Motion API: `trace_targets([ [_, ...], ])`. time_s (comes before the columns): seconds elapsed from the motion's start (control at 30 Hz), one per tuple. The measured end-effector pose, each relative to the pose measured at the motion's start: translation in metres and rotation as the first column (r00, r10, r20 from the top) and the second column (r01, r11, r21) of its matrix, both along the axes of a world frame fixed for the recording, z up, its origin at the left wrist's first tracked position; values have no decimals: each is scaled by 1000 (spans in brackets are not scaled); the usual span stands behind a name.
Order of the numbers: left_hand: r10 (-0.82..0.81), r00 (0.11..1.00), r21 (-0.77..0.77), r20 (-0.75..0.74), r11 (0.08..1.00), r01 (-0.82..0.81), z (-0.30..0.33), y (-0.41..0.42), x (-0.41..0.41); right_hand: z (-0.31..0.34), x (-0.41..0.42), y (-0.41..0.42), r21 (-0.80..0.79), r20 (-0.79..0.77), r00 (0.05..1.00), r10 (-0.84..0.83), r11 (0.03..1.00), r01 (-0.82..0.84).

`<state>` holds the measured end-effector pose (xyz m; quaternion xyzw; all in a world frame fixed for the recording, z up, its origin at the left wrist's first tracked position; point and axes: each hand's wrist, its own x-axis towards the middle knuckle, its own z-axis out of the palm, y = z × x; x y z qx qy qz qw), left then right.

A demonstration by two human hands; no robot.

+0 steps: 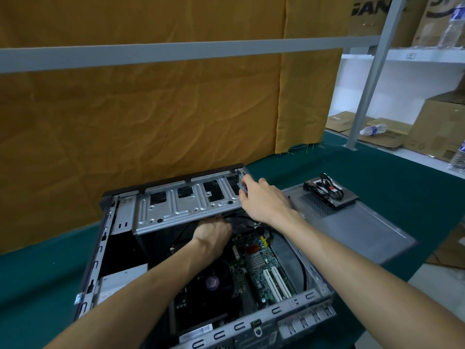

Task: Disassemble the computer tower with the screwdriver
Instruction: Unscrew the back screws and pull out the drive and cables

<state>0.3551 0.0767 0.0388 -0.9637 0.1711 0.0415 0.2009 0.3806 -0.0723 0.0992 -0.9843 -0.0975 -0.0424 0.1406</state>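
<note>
Directly ahead, an ochre cloth backdrop (151,117) hangs behind the bench, crossed by a grey rail (176,52). Green table cover (377,177) lies under everything. Metal shelving (372,71) at right holds cardboard boxes (442,127) and a plastic bottle (373,129) lying on its side.

Computer tower (201,260) lies on its side at centre of the bench, open side up, motherboard (261,263) exposed with two white slots visible. Removed side panel (352,222) rests flat just beside the tower on its right; a drive with coiled black cable (329,190) sits on the panel's far end.

Silver drive cage (186,207) is tilted up at the tower's far end, above the board.

Right hand (261,197): fingers curled round the right edge of the drive cage, gripping it.

Left hand (214,233): reaches under the raised cage into the chassis, knuckles up, fingers hidden beneath the metal among black cables; cannot tell whether it grips anything.

Hands are apart, cage between them. Screwdriver not seen from where I stand.
</note>
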Motion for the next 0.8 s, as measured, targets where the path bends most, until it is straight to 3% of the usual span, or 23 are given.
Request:
trace_targets([
  [0.07,-14,1000,-30,-15,999,14,1,6,3,1,-1,0,-2,1,1000,3,1000,-3],
  [0.2,56,982,-299,-179,948,-108,6,23,13,1,-1,0,1,0,1000,14,1000,-14],
  [0.3,73,963,-385,-261,907,-173,7,27,17,1,0,-1,11,-4,1000,12,1000,-12],
  [0.53,18,995,-272,-99,961,-45,1,17,7,-2,1,0,-7,1,1000,5,1000,-5],
  [0.8,59,989,-285,-139,953,-97,2,16,5,-1,0,-1,1,3,1000,8,1000,-8],
])
